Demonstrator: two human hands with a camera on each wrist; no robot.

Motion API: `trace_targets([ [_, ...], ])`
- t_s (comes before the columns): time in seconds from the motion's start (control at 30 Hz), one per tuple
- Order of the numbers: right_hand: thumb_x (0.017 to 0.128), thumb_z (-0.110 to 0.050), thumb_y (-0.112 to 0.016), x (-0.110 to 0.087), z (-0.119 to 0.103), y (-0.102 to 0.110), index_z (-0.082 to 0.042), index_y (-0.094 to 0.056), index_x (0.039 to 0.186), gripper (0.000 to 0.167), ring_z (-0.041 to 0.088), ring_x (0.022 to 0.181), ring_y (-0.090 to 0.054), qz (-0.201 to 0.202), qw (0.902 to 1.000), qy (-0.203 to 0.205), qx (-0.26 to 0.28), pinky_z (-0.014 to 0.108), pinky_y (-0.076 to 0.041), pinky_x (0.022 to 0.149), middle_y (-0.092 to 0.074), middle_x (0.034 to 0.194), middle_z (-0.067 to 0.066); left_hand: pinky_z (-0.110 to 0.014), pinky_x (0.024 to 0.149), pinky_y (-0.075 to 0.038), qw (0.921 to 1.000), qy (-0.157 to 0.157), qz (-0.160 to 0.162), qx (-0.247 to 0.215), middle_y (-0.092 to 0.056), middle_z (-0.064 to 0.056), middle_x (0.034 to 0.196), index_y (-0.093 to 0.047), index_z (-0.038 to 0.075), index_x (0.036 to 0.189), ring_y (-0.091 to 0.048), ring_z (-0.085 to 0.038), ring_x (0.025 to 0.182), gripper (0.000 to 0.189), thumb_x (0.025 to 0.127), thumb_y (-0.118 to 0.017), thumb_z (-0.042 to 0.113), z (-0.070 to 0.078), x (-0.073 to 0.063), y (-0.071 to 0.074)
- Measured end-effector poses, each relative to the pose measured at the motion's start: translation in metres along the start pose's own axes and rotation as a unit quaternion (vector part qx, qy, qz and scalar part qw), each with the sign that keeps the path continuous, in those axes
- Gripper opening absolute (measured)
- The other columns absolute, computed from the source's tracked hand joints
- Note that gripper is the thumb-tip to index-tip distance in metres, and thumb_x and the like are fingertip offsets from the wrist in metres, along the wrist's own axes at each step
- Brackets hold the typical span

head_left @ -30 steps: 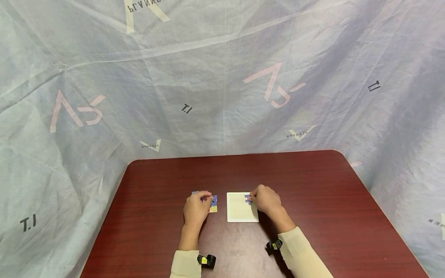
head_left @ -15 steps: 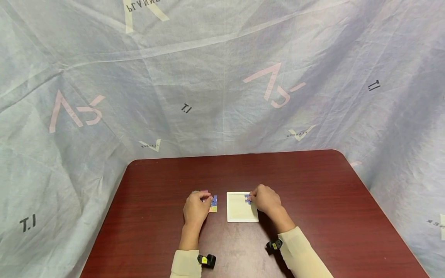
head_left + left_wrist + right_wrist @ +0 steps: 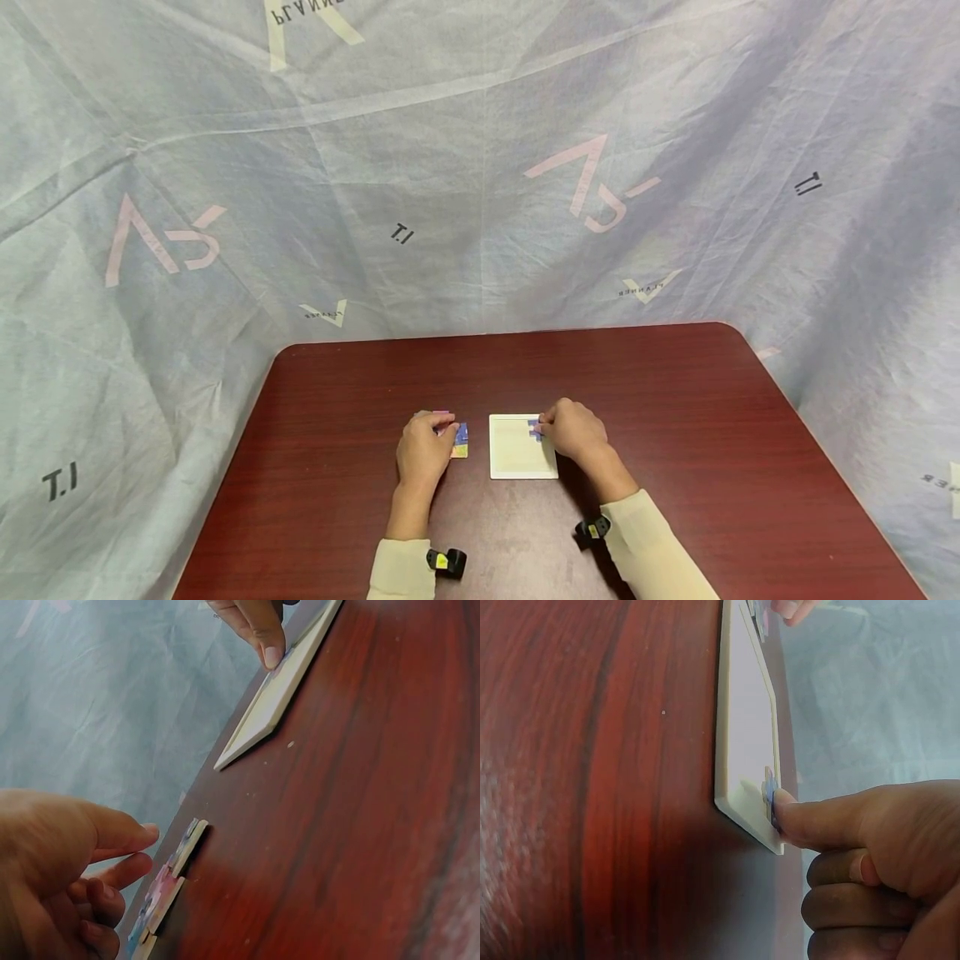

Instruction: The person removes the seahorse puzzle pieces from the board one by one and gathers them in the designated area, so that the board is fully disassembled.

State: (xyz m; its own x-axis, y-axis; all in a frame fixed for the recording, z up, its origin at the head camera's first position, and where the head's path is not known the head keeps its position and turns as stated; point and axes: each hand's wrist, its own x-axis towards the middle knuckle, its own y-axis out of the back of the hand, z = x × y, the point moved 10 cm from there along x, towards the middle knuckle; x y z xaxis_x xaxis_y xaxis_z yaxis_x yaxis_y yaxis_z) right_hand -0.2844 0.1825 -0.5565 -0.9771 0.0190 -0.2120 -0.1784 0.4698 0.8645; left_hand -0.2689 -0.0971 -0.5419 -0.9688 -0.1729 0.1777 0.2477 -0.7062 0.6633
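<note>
My left hand [image 3: 422,454] hovers over jigsaw puzzle pieces [image 3: 461,451] lying together on the table, hiding part of them. In the left wrist view its loosely bent fingers hold nothing and appear apart from the blue and pink pieces [image 3: 163,889]. To the right of these lies a shallow cream square puzzle tray [image 3: 492,454]. At its far right corner, my right hand [image 3: 576,432] pinches a blue puzzle piece [image 3: 533,427]. The right wrist view shows the thumb on that piece [image 3: 769,796] by the tray's rim, with the other fingers curled.
The dark red tabletop [image 3: 337,500] has rounded far corners. Behind it and at both sides hangs a grey printed cloth [image 3: 480,208]. A black wrist camera [image 3: 447,564] sits on the left sleeve, another camera [image 3: 592,530] on the right.
The left hand has shifted very slightly over the pieces, and a bit of pink shows beyond its fingers. The right hand stays at the tray corner with the blue puzzle piece.
</note>
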Motion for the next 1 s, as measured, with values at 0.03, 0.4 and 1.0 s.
trace_targets([
  [0.03, 0.095, -0.032, -0.078, 0.0, 0.0, 0.0, -0.027, -0.086, 0.089, 0.011, 0.014, 0.079, -0.065, -0.001, 1.0, -0.001, 0.002, 0.034, -0.046, 0.06, -0.081, 0.119, 0.003, -0.053, 0.074, -0.06, 1.0, -0.002, -0.001, -0.002, -0.08, -0.005, 0.105, -0.086, 0.016, 0.1, -0.078, -0.031, 0.096, 0.015, 0.085, -0.086, 0.019, 0.001, 0.0, 0.0],
  [0.4, 0.097, -0.031, -0.077, 0.001, -0.001, -0.002, -0.021, -0.079, 0.071, 0.027, 0.014, 0.07, -0.054, -0.011, 0.9998, -0.008, 0.013, 0.032, -0.038, 0.058, -0.081, 0.113, 0.002, -0.049, 0.085, -0.061, 0.9983, -0.046, -0.035, -0.007, -0.079, -0.005, 0.104, -0.086, 0.014, 0.101, -0.076, -0.029, 0.102, 0.012, 0.09, -0.082, 0.017, 0.026, -0.005, -0.007],
  [1.0, 0.099, -0.03, -0.072, 0.002, 0.002, -0.001, -0.019, -0.084, 0.082, 0.024, 0.014, 0.067, -0.055, -0.026, 0.9989, -0.017, 0.034, 0.033, -0.04, 0.06, -0.08, 0.103, 0.001, -0.036, 0.073, -0.059, 0.9862, -0.129, -0.098, 0.034, -0.076, 0.0, 0.1, -0.085, 0.013, 0.102, -0.074, -0.019, 0.089, 0.018, 0.085, -0.087, 0.016, 0.07, -0.026, -0.039],
])
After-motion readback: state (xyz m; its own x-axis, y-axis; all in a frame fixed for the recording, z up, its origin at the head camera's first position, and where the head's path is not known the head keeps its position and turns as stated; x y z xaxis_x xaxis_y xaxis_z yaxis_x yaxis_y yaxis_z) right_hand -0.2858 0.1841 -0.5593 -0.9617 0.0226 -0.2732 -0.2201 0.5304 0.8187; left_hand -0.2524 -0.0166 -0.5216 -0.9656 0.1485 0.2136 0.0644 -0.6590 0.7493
